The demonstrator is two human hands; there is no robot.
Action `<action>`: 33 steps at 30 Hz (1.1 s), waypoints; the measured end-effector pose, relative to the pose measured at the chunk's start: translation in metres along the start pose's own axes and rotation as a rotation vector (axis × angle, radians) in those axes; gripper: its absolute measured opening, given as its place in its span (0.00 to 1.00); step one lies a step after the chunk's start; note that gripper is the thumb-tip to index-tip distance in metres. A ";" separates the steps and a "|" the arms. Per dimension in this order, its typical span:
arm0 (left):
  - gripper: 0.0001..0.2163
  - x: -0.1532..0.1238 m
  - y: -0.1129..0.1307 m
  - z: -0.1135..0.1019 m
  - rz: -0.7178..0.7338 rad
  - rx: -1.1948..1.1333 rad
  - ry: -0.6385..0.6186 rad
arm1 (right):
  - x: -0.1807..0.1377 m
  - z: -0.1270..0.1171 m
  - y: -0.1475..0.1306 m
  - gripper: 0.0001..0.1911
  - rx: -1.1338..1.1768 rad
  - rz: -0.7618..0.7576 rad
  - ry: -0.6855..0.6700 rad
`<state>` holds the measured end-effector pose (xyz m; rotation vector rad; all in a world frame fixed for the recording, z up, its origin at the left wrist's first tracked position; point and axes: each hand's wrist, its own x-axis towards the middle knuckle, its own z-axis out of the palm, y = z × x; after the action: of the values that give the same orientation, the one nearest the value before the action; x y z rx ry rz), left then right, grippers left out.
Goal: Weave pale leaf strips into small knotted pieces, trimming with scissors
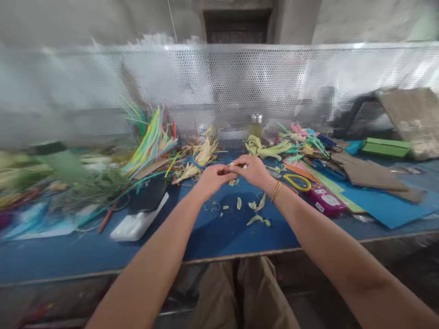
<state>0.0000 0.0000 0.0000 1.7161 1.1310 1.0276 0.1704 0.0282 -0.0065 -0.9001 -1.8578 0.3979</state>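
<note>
My left hand [215, 178] and my right hand [252, 169] meet over the middle of the blue table, both closed in a pinch. Between their fingertips shows a small pale piece [232, 164] that looks like corn husk; the fingers hide most of it. Below them lie cut husk scraps [239, 203] and a curled husk strip [259, 221]. Dry corn husks [203, 155] are heaped beyond my left hand, and greener husks [267, 148] lie beyond my right. Scissors with yellow handles [297, 182] rest beside my right wrist, which wears a bracelet [275, 191].
Colourful pipe cleaners [152, 141] stand at the left, near a dark phone [147, 196] and a white case [128, 227]. On the right are a magenta packet [327, 200], blue paper [387, 208], cardboard [370, 173] and a green box [386, 147]. A perforated metal screen [233, 82] borders the back.
</note>
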 end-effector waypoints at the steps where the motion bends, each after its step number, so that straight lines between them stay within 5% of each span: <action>1: 0.15 0.001 -0.002 0.001 -0.039 -0.040 0.025 | 0.000 0.000 0.000 0.08 0.056 0.023 -0.003; 11: 0.13 0.006 -0.010 0.007 -0.201 -0.371 0.123 | 0.000 0.008 -0.001 0.11 0.491 0.238 -0.067; 33: 0.12 -0.003 0.003 0.008 -0.181 -0.231 -0.020 | -0.002 0.014 0.003 0.08 0.348 0.168 0.158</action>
<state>0.0075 -0.0056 -0.0011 1.4132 1.0879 0.9848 0.1599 0.0305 -0.0154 -0.8239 -1.5136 0.7091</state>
